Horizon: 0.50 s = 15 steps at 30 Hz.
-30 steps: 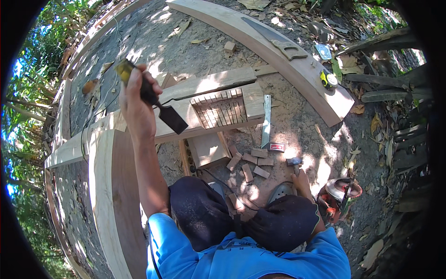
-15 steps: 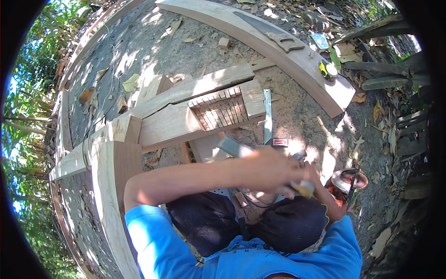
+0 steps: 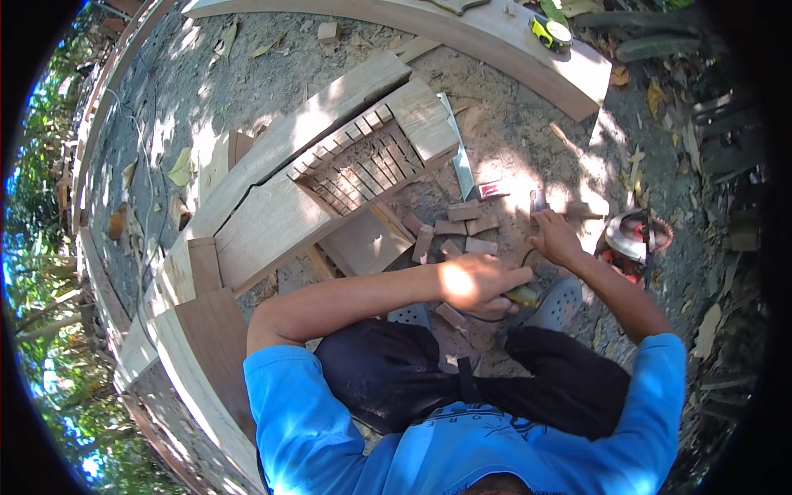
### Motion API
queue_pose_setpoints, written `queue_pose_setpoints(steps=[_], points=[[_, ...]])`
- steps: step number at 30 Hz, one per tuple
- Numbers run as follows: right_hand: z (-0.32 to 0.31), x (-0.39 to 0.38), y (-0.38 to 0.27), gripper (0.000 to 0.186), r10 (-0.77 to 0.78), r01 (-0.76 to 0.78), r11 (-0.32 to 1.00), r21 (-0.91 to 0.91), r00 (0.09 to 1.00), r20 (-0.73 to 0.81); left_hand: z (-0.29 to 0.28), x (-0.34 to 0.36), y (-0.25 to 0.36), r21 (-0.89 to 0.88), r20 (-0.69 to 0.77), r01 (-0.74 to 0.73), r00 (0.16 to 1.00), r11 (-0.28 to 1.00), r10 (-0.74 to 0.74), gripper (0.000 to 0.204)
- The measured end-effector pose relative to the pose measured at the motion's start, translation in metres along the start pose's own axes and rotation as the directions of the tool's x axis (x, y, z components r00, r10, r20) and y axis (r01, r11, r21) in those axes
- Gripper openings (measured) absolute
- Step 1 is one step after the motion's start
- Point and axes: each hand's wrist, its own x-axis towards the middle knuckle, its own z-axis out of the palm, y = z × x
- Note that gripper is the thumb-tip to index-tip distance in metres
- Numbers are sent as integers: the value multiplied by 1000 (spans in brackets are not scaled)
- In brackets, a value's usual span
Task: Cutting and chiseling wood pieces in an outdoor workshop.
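My left hand (image 3: 478, 285) is closed around a tool whose yellow-green handle (image 3: 521, 295) sticks out at its right; the rest of that tool is hidden. My right hand (image 3: 557, 239) reaches low over the dirt, thumb and fingers apart, its fingertips at a small grey metal piece (image 3: 538, 200). I cannot tell whether they touch it. Beyond my left forearm lies a timber beam (image 3: 280, 223) with a recess (image 3: 363, 169) crossed by several saw cuts. Small wood offcuts (image 3: 464, 212) lie scattered between the beam and my hands.
A circular saw (image 3: 631, 239) with a toothed blade rests at right. A metal square (image 3: 459, 153) and a small red box (image 3: 492, 190) lie beside the beam. Farther off, a curved timber (image 3: 495, 49) carries a yellow tape measure (image 3: 551, 35). An upright-looking timber (image 3: 202, 363) stands at left.
The view has shifted, so the timbers appear higher. My left hand has drawn back toward my body with its tool, uncovering the offcuts and my right hand.
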Motion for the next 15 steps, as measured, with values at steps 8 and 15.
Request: queue_pose_setpoints(steps=[8, 15], points=[[-40, -37, -89, 48, -492, 417, 422, 805, 851, -183, -27, 0, 5, -776, -350, 30, 811, 630, -470, 35], [59, -24, -76, 38, -73, 28, 250, 968, 997, -10, -5, -38, -18, -110, 80, 672, 740, 732, -668, 63]])
